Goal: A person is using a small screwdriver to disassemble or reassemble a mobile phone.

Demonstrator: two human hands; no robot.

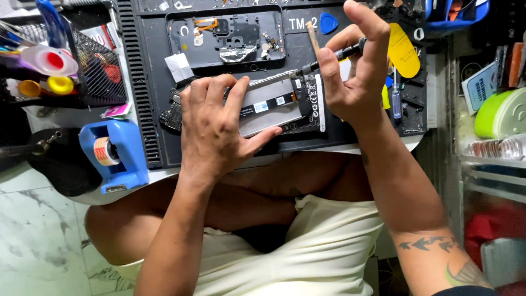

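Nearest, at the bottom of the frame, lie the person's bare knees and pale shorts (307,246). Above them, at centre, the left hand (219,129) presses flat on an opened phone (276,104), fingers spread and loose over its left end, closing on nothing. The phone lies slanted on a dark work mat (153,109) on the counter. Just right of it, the right hand (353,71) has its fingers clenched around a thin screwdriver (334,57), whose tip meets the phone's upper right edge. At left of the frame stands a blue tape dispenser (118,159). Farther up, near the top centre, a phone back cover (227,35) rests on the mat, with a blue pick (329,23) and a yellow pry tool (404,52) towards the upper right.
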